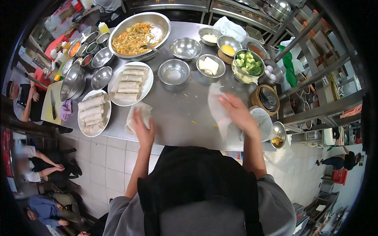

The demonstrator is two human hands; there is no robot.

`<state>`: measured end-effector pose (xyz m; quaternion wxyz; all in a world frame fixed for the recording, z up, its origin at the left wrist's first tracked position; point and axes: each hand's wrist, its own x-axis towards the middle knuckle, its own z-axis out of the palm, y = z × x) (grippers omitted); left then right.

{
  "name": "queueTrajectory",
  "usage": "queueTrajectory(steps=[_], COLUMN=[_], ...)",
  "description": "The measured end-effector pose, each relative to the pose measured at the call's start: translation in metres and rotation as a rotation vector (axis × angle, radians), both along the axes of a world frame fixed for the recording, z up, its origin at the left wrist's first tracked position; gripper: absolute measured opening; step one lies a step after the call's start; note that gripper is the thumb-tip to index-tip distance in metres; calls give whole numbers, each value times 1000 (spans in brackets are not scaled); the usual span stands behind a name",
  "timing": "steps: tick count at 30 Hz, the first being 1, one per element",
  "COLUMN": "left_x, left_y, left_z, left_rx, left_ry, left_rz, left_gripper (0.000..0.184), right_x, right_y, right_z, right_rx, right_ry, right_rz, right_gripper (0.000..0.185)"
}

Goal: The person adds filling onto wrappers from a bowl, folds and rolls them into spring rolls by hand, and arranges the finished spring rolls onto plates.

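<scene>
My right hand (238, 114) pinches a thin, pale spring roll wrapper (215, 103), which hangs over the steel table, slightly blurred. On the near left, my left hand (142, 128) rests with fingers spread on more wrappers (136, 115) at the table's front edge. Just beyond it, a white oval plate (146, 91) carries a row of rolled spring rolls (130, 84). Another white plate (107, 122), further left, holds more rolls (92, 112). Shredded vegetable filling (134, 39) fills part of a large steel bowl (163, 29) at the back.
Small steel bowls (174, 71) stand behind the work area, one with white slabs (208, 66). Broccoli (249, 63), eggs (271, 72) and a bamboo steamer (254, 96) line the right side. A knife (53, 104) lies on a board at far left. Scraps dot the tabletop (177, 118).
</scene>
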<state>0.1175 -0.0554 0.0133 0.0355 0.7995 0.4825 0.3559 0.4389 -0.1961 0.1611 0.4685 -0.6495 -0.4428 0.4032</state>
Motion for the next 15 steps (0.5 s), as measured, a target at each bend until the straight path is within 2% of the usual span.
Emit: queueTrajectory(steps=[2,5,8,9,11,12,13,14,15], left_x=[26,56,51,54,59,55,53,51,51], left_y=[-7,-17,-9,-11,-18,-17,-20,-23,-26], left_z=[-2,-21,-19,-11,0,-17,-30,-42,-38], left_rx=[-537,-1085,-1712,-1689,-1637,-1655,-1635,-1608,-1574], left_ry=[-410,-631,-1093,-1187,-1378,-1434,-1314,-1195,-1077], left_rz=[-396,-424,-476,-479,-475,-472,-410,-351,-293], left_gripper=[62,63,84,87,94,87,84,80,77], right_x=[-16,-37,-33,-27,-8,3,16,22,14], right_y=[13,20,20,21,23,19,14,11,6], right_z=[4,22,17,4,-58,-103,-153,-177,-175], right_rx=[59,131,158,118,33,-35,-103,-168,-164], right_ry=[-1,334,405,388,354,280,204,128,150], right_rz=[98,-52,-113,-139,-187,-179,-170,-160,-228], right_gripper=[32,31,31,31,32,33,36,39,43])
